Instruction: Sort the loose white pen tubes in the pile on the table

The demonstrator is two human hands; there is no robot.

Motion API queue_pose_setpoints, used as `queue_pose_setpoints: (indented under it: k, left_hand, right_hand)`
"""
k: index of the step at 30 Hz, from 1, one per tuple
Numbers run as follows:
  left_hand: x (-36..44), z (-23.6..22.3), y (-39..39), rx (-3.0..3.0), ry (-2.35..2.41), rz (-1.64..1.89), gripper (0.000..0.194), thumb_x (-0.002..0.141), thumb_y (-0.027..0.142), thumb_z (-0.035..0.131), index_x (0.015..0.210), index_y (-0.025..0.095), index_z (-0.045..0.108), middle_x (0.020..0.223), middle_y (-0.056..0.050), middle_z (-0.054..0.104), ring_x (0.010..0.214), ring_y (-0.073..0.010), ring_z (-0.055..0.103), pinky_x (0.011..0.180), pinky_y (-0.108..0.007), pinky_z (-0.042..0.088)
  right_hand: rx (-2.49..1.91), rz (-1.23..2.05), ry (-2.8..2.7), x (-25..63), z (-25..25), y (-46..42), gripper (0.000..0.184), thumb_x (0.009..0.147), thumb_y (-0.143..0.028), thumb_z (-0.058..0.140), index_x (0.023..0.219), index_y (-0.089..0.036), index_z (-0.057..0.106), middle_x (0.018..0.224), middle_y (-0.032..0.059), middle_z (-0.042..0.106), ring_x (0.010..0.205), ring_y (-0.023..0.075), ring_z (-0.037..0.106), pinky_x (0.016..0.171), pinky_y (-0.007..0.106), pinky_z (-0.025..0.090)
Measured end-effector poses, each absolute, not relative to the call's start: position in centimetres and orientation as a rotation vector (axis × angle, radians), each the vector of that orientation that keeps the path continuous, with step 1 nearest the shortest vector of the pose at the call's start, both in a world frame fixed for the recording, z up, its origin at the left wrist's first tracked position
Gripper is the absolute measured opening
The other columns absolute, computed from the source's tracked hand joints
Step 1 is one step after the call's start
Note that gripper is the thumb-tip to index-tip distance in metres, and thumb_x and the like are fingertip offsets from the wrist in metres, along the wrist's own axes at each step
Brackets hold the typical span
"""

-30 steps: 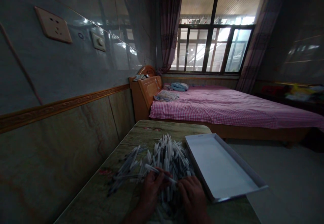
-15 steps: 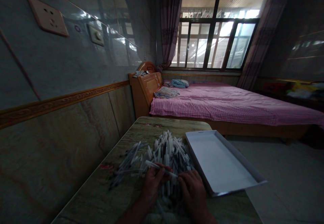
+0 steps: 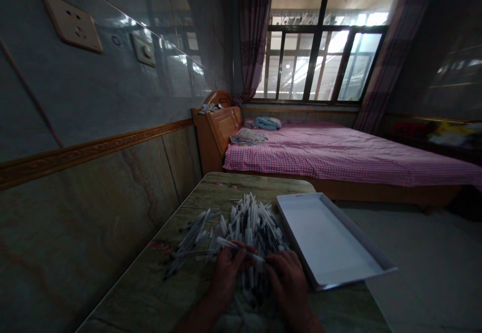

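Note:
A heap of several white pens [image 3: 244, 225] lies on a green marbled table [image 3: 158, 293]. My left hand [image 3: 228, 272] is closed round one pen [image 3: 233, 245] that sticks out up and to the left over the heap. My right hand [image 3: 288, 283] rests on the near edge of the heap beside it, fingers curled, pinching the other end of that pen. A shallow white tray [image 3: 327, 242] with nothing in it lies just right of the heap, overhanging the table's right edge.
A tiled wall with a socket [image 3: 71, 21] and a dial switch [image 3: 144, 50] runs along the left. Behind the table stands a bed with a pink checked cover [image 3: 339, 154] and a wooden headboard [image 3: 218, 132]. A barred window [image 3: 320, 57] lights the room; bare floor [image 3: 425, 262] lies to the right.
The view has tipped down a little. Both hands stay on the same pen at the near edge of the heap, with only slight finger movement.

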State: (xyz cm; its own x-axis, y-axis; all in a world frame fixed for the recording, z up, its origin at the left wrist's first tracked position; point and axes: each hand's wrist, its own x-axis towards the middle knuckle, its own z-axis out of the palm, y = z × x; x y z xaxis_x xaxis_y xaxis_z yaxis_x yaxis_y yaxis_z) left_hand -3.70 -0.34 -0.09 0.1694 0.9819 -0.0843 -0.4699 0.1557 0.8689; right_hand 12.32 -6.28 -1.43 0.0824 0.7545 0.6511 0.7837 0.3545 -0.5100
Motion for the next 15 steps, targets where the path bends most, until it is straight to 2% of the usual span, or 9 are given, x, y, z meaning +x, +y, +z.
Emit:
queue_pose_setpoints:
  k: [3,6,8,11,15]
  left_hand:
    - [-3.72,0.03,-0.36,0.817,0.805,1.219,0.043,0.058,0.048,0.087,0.076,0.018,0.063,0.079,-0.006,0.077,0.079,-0.0256,0.074,0.068,-0.034,0.059]
    - [-3.74,0.31,-0.42,0.819,0.818,1.22,0.043,0.057,0.048,0.087,0.076,0.018,0.063,0.079,-0.006,0.077,0.079,-0.0261,0.074,0.068,-0.034,0.059]
    - [-3.74,0.39,-0.44,0.812,0.826,1.22,0.044,0.056,0.048,0.088,0.075,0.018,0.062,0.078,-0.006,0.077,0.079,-0.0263,0.074,0.068,-0.034,0.059]
    - [-3.72,0.32,-0.4,0.794,0.821,1.224,0.044,0.055,0.048,0.088,0.076,0.019,0.062,0.077,-0.005,0.077,0.079,-0.0261,0.074,0.067,-0.033,0.058]
    - [-3.69,0.27,-0.4,0.8,0.823,1.225,0.042,0.058,0.048,0.087,0.076,0.019,0.062,0.078,-0.005,0.077,0.08,-0.0266,0.074,0.069,-0.035,0.059]
  right_hand:
    - [-1.409,-0.021,-1.656,12.26,-1.32,-6.31,0.013,0.095,-0.026,0.053,0.092,-0.026,0.065,0.088,0.0017,0.066,0.085,0.0197,0.059,0.075,0.032,0.046]
    - [-1.437,-0.039,-1.666,12.27,-1.44,-6.18,0.021,0.097,-0.024,0.049,0.084,-0.026,0.064,0.081,0.0008,0.065,0.079,0.0191,0.058,0.073,0.032,0.045]
    - [-1.44,-0.051,-1.67,12.35,-1.6,-6.12,0.019,0.096,-0.024,0.051,0.082,-0.025,0.064,0.079,0.0007,0.064,0.079,0.0192,0.058,0.073,0.032,0.044]
    - [-1.413,-0.034,-1.682,12.43,-1.66,-6.18,0.008,0.093,-0.023,0.057,0.09,-0.025,0.065,0.086,0.0015,0.066,0.085,0.0201,0.058,0.076,0.032,0.046]
    - [-1.432,-0.04,-1.649,12.32,-1.59,-6.25,0.014,0.096,-0.024,0.051,0.097,-0.026,0.065,0.09,0.0017,0.066,0.087,0.0201,0.059,0.077,0.033,0.046]
